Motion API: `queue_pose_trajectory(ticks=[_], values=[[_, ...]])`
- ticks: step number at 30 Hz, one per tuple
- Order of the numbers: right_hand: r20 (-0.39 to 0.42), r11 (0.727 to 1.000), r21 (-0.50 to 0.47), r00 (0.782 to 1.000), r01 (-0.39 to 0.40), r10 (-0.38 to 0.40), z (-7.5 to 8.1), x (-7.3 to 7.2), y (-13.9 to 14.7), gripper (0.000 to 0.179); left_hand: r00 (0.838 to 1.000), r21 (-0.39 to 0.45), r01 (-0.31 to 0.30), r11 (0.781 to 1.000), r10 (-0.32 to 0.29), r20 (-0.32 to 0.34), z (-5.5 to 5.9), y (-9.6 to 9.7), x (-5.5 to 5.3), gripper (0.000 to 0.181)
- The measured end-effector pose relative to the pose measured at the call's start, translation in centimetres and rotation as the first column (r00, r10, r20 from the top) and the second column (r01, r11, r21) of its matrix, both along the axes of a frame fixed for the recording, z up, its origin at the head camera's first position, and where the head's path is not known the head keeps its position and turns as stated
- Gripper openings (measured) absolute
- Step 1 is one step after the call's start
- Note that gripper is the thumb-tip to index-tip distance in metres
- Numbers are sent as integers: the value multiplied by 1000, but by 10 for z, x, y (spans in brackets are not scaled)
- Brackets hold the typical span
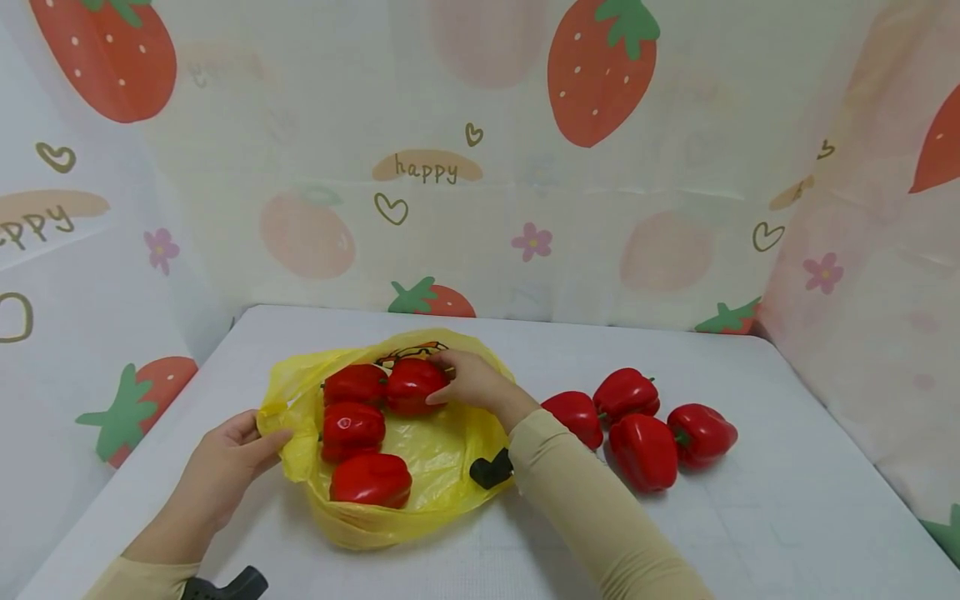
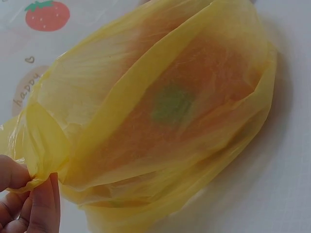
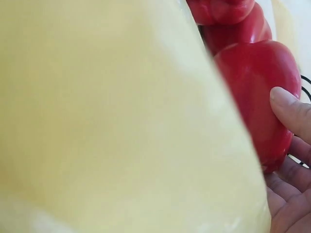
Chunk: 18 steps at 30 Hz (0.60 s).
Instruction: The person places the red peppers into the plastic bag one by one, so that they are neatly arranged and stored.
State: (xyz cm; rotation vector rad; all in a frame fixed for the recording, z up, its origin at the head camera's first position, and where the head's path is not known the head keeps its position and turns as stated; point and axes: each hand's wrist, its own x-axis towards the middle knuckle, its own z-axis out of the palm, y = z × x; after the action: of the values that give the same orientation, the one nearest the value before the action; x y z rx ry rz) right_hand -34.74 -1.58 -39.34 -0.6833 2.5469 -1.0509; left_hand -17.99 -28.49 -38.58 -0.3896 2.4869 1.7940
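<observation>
A yellow plastic bag (image 1: 420,450) lies with its mouth spread, several red bell peppers inside. My left hand (image 1: 228,462) pinches the bag's left rim between thumb and fingers, as the left wrist view shows at the gathered plastic (image 2: 46,145). My right hand (image 1: 480,385) reaches into the bag and holds a red bell pepper (image 1: 414,386) at the back. Its thumb lies on the pepper's side in the right wrist view, with the fingers around the lower end. Beside it sit another pepper (image 1: 355,385) and, in front, two more, the nearest pepper (image 1: 371,480) by the front rim.
Right of the bag, several more red bell peppers, including a front one (image 1: 643,452), cluster on the white table (image 1: 795,517); the right forearm passes in front of them. A black wrist-camera piece (image 1: 491,471) overlaps the bag's right side. Strawberry-printed sheets (image 1: 487,233) surround the table.
</observation>
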Motion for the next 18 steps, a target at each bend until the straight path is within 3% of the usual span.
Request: queue_pose_trajectory(ticks=[18], values=[[50,997,-71,999,-2,6,1,-4,5,57,1000,5,2,1000,-2,13,-2,0,1,69]])
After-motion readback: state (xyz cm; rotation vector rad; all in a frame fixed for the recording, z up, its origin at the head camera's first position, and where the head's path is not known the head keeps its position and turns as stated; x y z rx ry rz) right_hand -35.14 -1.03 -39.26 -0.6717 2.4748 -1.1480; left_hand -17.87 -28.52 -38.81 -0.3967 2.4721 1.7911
